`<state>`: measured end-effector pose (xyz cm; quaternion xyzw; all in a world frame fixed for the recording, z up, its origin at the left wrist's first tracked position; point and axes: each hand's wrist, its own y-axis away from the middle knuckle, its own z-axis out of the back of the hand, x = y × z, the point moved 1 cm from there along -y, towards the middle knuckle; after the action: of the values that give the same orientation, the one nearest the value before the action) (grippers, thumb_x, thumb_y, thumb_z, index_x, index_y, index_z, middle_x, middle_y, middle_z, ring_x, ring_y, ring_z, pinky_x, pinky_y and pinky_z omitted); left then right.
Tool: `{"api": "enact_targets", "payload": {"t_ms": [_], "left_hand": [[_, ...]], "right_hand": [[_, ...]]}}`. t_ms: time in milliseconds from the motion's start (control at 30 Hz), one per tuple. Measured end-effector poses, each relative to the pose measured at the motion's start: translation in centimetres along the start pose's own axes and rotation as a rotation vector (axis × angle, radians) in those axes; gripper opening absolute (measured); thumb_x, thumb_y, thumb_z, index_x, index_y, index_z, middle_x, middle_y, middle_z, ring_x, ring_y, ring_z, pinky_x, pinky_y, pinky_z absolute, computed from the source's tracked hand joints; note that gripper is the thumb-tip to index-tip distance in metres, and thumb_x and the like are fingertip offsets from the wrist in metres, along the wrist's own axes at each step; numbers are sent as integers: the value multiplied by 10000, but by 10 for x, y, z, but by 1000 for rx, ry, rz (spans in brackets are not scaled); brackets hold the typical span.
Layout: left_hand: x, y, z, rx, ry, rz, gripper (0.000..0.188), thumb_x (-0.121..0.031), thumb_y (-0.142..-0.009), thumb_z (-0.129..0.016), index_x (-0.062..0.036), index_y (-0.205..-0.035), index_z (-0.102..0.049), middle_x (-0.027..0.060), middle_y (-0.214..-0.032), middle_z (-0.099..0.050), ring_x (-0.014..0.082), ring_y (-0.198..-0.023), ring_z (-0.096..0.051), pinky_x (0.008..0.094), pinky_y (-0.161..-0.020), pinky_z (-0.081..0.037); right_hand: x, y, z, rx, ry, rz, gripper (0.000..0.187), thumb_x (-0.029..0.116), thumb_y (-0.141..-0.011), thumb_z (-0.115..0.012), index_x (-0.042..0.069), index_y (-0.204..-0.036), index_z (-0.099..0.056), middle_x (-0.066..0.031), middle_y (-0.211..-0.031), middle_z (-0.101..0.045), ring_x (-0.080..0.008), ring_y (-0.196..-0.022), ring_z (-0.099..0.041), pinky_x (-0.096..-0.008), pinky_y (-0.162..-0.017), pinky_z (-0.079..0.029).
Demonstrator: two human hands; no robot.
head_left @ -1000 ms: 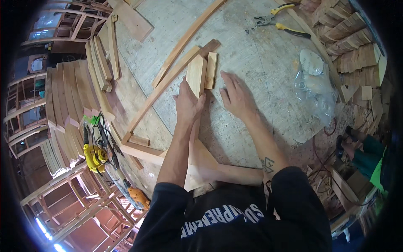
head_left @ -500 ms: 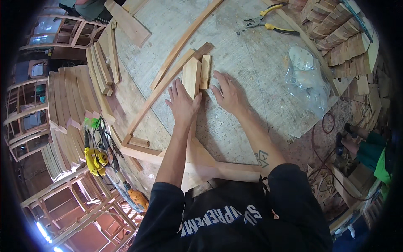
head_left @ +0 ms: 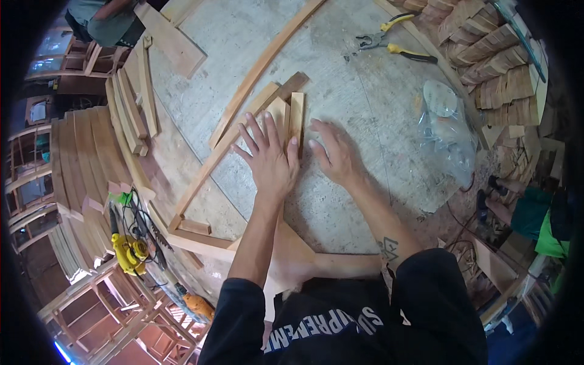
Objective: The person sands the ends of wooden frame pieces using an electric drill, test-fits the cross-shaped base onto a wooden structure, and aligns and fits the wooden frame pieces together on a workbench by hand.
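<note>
With fingers spread, my left hand [head_left: 271, 161] lies flat on a wooden block [head_left: 278, 111] in the middle of the worktable [head_left: 347, 103]. My right hand [head_left: 334, 152] hovers or rests just right of it, fingers apart and slightly curled, holding nothing. Between the two hands a narrow wooden strip [head_left: 296, 118] lies against the block's right side. A long wooden rail [head_left: 225, 146] runs diagonally under or beside the block, down to a crosspiece [head_left: 204, 242] near me. Part of the block is hidden under my left palm.
Pliers [head_left: 395, 42] with yellow-black handles and a clear plastic bag [head_left: 447, 134] lie on the right. Stacked wood pieces [head_left: 486, 55] stand at far right. A yellow blower [head_left: 129, 250] and an orange power tool [head_left: 198, 306] sit at left, near curved boards [head_left: 82, 155]. One person [head_left: 112, 21] is far left, another [head_left: 529, 213] right.
My left hand has moved further onto the block, its fingers spreading wider over it. The right hand remains beside the strip. The whole view has shifted slightly.
</note>
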<state>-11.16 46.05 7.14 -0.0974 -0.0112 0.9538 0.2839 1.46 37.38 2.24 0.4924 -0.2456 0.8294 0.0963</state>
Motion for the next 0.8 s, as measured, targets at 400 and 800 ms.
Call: {"api": "enact_targets", "payload": {"t_ms": [400, 800], "left_hand": [[39, 64, 19, 253, 314, 73, 806, -194, -787, -646, 76, -1439, -258, 288, -1494, -252, 496, -1357, -260, 570, -1093, -247], [41, 55, 13, 249, 518, 52, 809, -104, -718, -637, 100, -1416, -283, 286, -1397, -407, 397, -1218, -479, 506, -1016, -385]], "right_hand": [[2, -1, -13, 227, 282, -4, 422, 145, -872, -578, -49, -1239, -503, -237, -1196, -566, -414, -1138, -529, -493, -1018, -387], [-1, -2, -6, 262, 363, -26, 450, 213, -931, -535, -67, -1278, -474, -234, -1223, -553, -402, -1184, -516, -542, -1089, -308]]}}
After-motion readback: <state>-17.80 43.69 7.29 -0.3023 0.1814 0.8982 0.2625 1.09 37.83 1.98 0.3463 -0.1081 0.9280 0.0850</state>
